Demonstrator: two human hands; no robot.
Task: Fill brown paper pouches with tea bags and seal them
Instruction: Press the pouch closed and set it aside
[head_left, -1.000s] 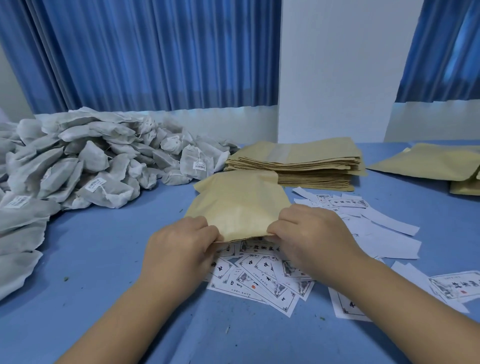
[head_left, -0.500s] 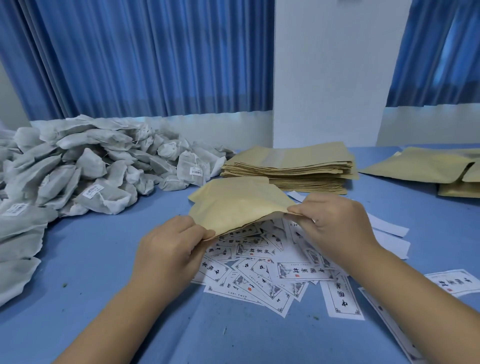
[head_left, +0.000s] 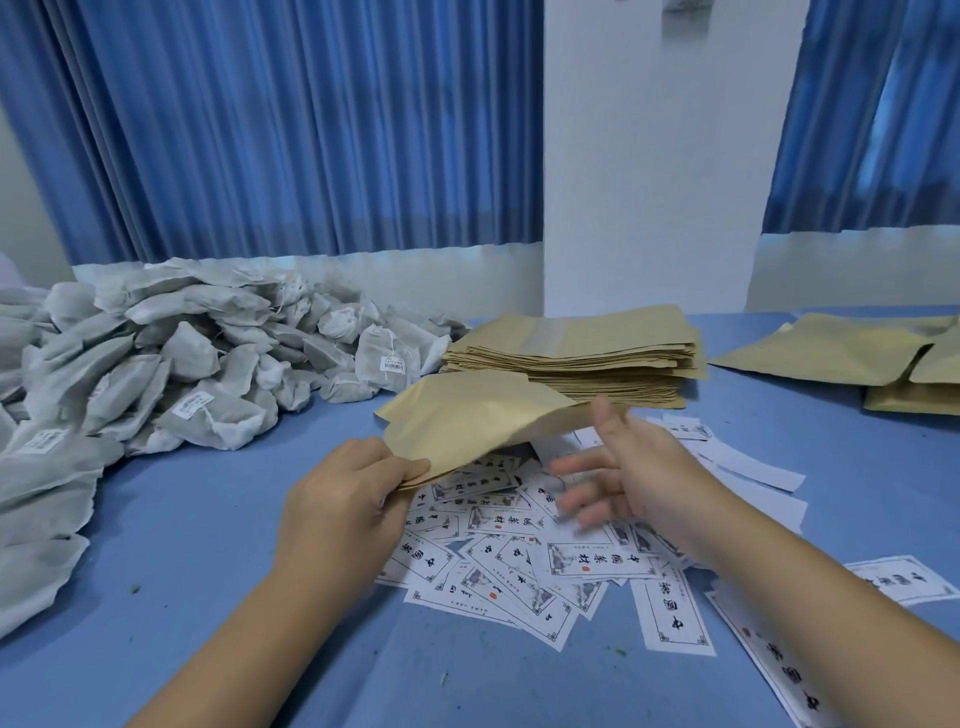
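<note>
My left hand (head_left: 345, 501) pinches the near corner of a brown paper pouch (head_left: 467, 415) and holds it tilted above the table. My right hand (head_left: 621, 475) hovers just right of the pouch with fingers spread and blurred, holding nothing. A big heap of grey-white tea bags (head_left: 171, 364) fills the left side of the table. A stack of flat brown pouches (head_left: 582, 353) sits behind the held one.
Printed white labels (head_left: 519, 551) lie scattered on the blue table (head_left: 218, 571) under my hands. More brown pouches (head_left: 857, 353) lie at the far right. Blue curtains and a white pillar stand behind the table.
My right hand has let go of the pouch's edge and opened, moving down and away. My left hand keeps its grip and the pouch now hangs from it alone.
</note>
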